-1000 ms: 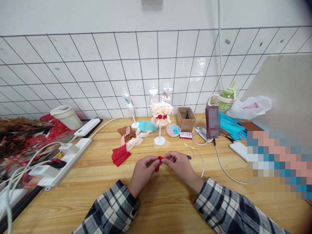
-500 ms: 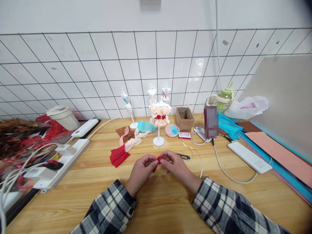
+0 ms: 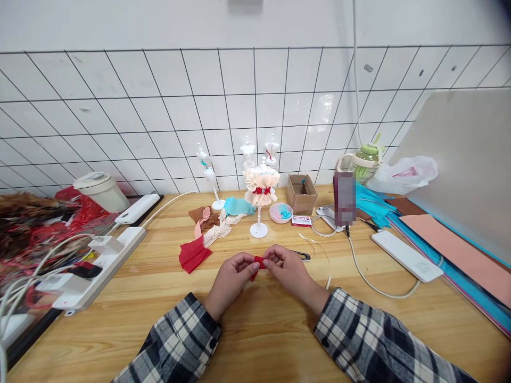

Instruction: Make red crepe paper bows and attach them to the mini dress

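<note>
Nearest are the two plaid sleeves (image 3: 173, 340), lying over the wooden tabletop (image 3: 259, 340). From them, the left hand (image 3: 229, 279) and the right hand (image 3: 289, 271) meet at the middle, and a small red cloth piece (image 3: 261, 261) is between their fingertips. The grip of each hand is together, thumb and fingers pinched on this piece: the left hand has one side, the right hand the other, and a short end hangs below the left fingers. Just behind the right hand is a dark tool (image 3: 305, 257), partly hidden. To the left lies a larger red cloth (image 3: 195, 255), its corner touching the cream cloth (image 3: 217, 233). Farther, a small dress form (image 3: 259, 217) stands upright, wearing a peach ruffled dress (image 3: 261, 198) with a red bow. Beside it, on the right, are a pink bowl (image 3: 272, 216) with blue bits inside and, behind, a cardboard box (image 3: 302, 205). Farthest is the white tiled wall (image 3: 239, 111).
</note>
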